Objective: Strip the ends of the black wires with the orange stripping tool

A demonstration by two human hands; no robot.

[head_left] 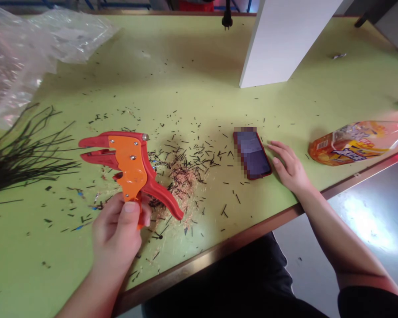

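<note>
My left hand (121,225) is wrapped round the orange handle of a red and orange wire stripper (129,161), held up over the table with its jaws apart and pointing left. The red lever of the tool stands away from my fingers. My right hand (289,167) rests on the table with its fingers apart and holds nothing. Just left of its fingertips lies a phone (256,154) in a red case. Below and behind the tool are a pile of copper strands (184,185) and many short black wire offcuts (202,154).
A bundle of black wires (16,154) lies at the left, under clear plastic bags (26,53). A white panel (281,44) stands at the back. An orange drink bottle (354,143) lies at the right, near the table edge (219,251). A black plug (227,20) hangs at the far edge.
</note>
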